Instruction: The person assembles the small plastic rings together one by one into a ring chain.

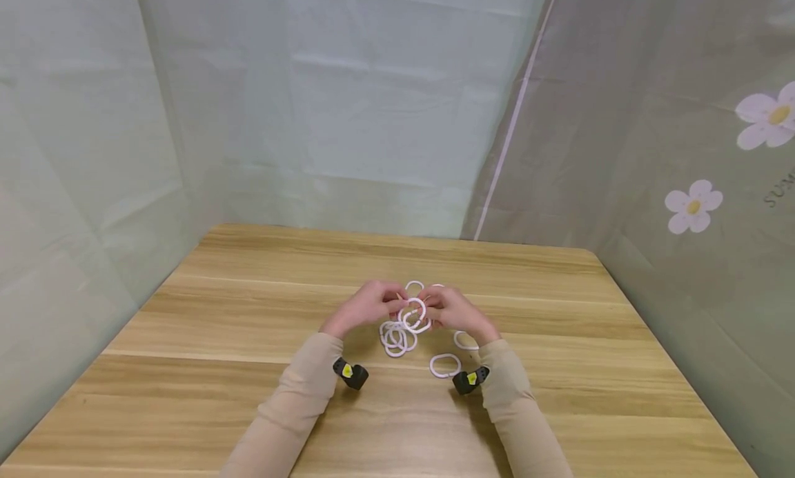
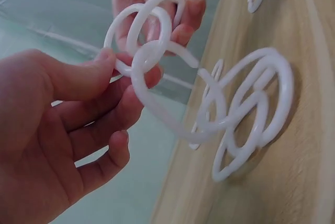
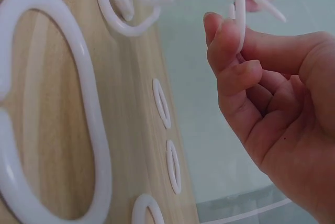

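Observation:
My left hand (image 1: 371, 304) pinches a white plastic oval link (image 2: 108, 33) between thumb and fingers, above the middle of the wooden table (image 1: 248, 381). Facing it, my right hand (image 1: 456, 309) grips another white link (image 3: 240, 9) with thumb and fingertips. In the left wrist view the two held links cross each other. A further link (image 2: 152, 101) hangs threaded from them, its gap showing at one side. Below it, a cluster of joined links (image 2: 287, 88) trails down to the tabletop.
Loose white links lie near my right hand, one nearer me (image 1: 445, 356) and one partly behind the right wrist (image 1: 457, 340). Another link (image 1: 414, 282) lies beyond the hands. Black wrist cameras sit on both sleeves. Hanging fabric (image 1: 385, 119) encloses the table's back and sides.

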`<state>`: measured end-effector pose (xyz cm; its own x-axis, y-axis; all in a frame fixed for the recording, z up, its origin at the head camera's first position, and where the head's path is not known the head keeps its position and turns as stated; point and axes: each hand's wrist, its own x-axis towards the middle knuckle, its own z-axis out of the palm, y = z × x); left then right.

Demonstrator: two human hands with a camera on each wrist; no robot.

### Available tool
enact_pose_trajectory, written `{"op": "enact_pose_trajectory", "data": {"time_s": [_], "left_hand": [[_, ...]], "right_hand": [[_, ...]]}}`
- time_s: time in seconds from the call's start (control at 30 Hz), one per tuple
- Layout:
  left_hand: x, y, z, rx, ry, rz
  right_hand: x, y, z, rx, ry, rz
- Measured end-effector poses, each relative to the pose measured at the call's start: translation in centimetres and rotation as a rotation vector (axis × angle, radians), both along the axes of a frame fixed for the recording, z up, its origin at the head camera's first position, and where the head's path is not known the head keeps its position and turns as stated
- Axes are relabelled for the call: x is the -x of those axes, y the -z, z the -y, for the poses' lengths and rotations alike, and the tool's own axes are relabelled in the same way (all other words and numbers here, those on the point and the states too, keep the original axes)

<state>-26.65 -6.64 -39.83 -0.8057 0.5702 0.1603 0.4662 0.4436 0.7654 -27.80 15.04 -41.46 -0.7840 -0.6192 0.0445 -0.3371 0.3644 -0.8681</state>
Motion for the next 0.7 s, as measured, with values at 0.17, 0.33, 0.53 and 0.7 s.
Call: {"op": "enact_pose_trajectory", "data": {"time_s": [0.17,0.33,0.53,0.7], "left_hand": [[-0.13,0.15,-0.47,0.007,0.021,-0.009],[-0.11,0.24,-0.42,0.005,0.011,-0.002],[-0.12,0.10,-0.48,0.000,0.013,0.018],[-0.19,-0.03,-0.50,0.007,0.010,0.053]], "right_hand": [[0.03,0.04,-0.03,-0.011,0.003,-0.025],[0.14,0.14,-0.16,-0.019,0.024,-0.033],[-0.21,-0.40,-0.46,-0.005,0.047,-0.006],[-0.26,-0.75,-0.74,0.013,0.072,-0.019]]}}
